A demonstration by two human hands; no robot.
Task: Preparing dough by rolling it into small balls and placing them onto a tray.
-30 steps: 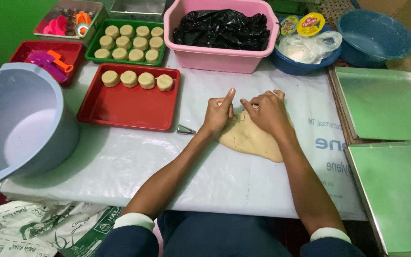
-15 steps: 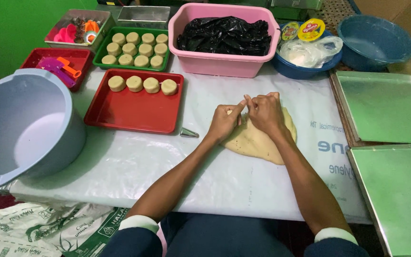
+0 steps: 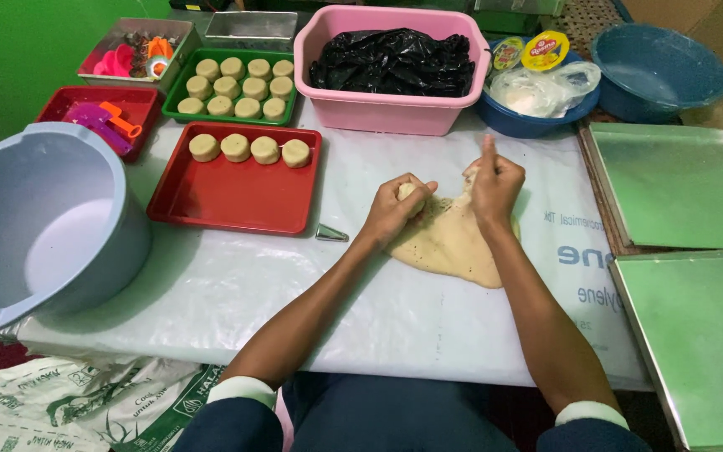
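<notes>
Left hand (image 3: 395, 208): we close it around a small dough ball (image 3: 409, 192).
Right hand (image 3: 494, 180): we pinch the dough (image 3: 449, 241) at its 12 o'clock edge.
Dough: flat on the tabletop (image 3: 294, 293), at 3 o'clock from the red tray (image 3: 228, 197).

bare white sheet (image 3: 278, 293) open toward the person, red tray (image 3: 228, 197) left, pink tub (image 3: 387, 117) behind

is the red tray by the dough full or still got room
Mostly empty. The red tray holds just four dough rounds in a row along its far edge; the rest of its floor is bare.
</notes>
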